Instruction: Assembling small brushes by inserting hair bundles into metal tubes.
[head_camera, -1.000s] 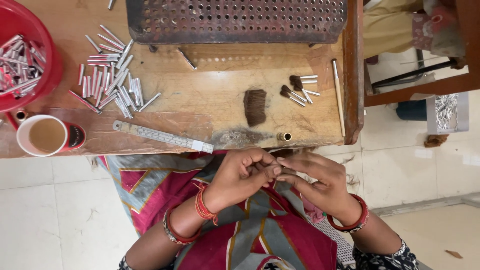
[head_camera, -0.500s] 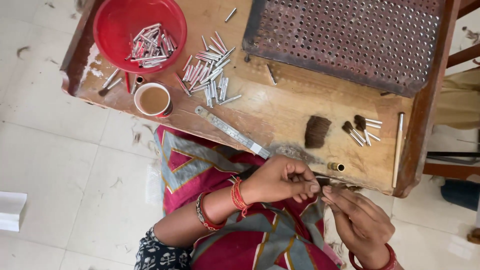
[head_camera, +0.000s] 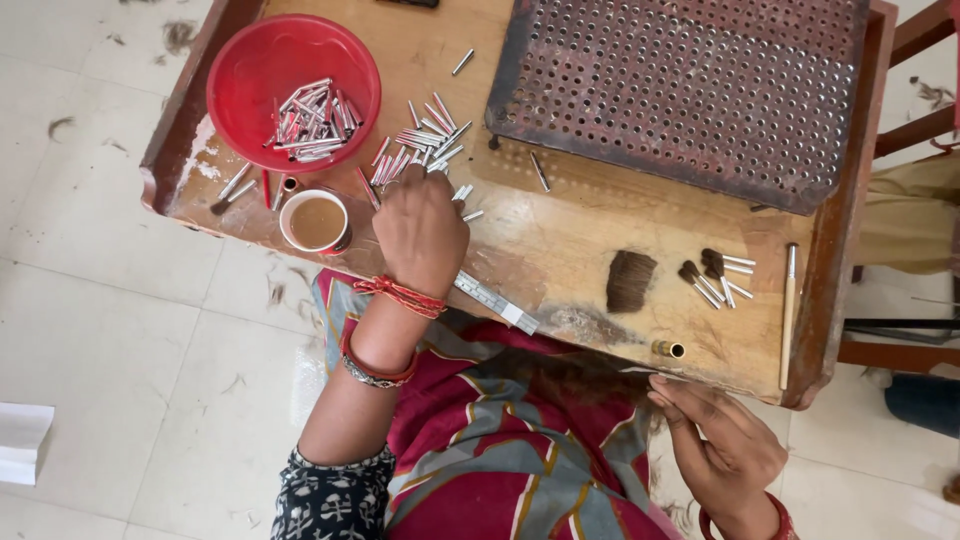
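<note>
My left hand (head_camera: 420, 228) reaches over the wooden table (head_camera: 560, 240) and rests knuckles-up on a loose pile of small metal tubes (head_camera: 425, 145). Its fingertips are curled down among the tubes and hidden. My right hand (head_camera: 715, 445) hangs over my lap just below the table's front edge. Its fingers are pinched together on what looks like a thin tuft of hair. A dark pad of hair (head_camera: 630, 280) and a few small finished brushes (head_camera: 715, 275) lie on the table to the right.
A red bowl (head_camera: 240, 90) holding more tubes stands at the table's left, with a cup of tea (head_camera: 315, 222) in front of it. A perforated metal tray (head_camera: 690, 90) fills the back right. A metal ruler (head_camera: 495, 300), a brass ferrule (head_camera: 668, 349) and a thin stick (head_camera: 787, 315) lie near the front.
My hands were together over my lap, working on something small. The left hand has now left the right and reached forward to the tube pile. The view has shifted left.
</note>
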